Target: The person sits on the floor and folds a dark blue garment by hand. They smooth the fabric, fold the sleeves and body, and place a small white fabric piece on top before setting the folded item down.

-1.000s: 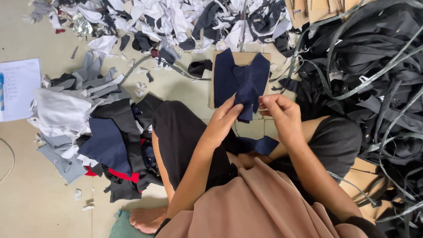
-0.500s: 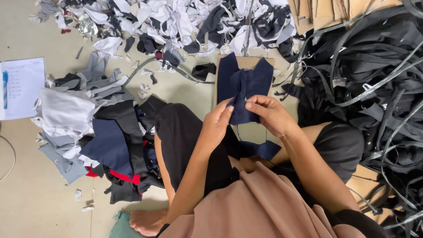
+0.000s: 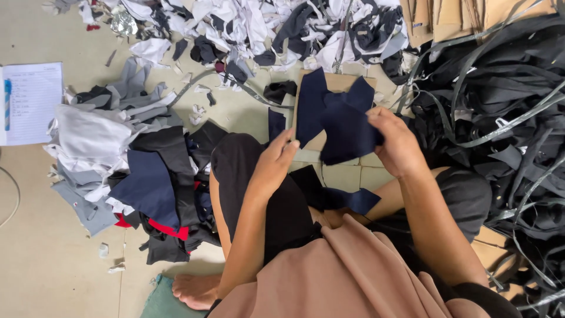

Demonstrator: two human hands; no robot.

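Sorting navy fabric scraps on the floor

My right hand (image 3: 395, 141) pinches a navy fabric piece (image 3: 341, 123) between thumb and fingers; my left hand (image 3: 274, 162), fingers loosely curled, touches its lower edge. Beyond my fingertips lies flat cardboard (image 3: 336, 82); far left, a white lined paper sheet (image 3: 32, 103).

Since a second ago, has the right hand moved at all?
Yes. The right hand, gripping the navy fabric piece, has drawn rightward, away from the left hand and toward the black strap heap, judged against the cardboard sheet.
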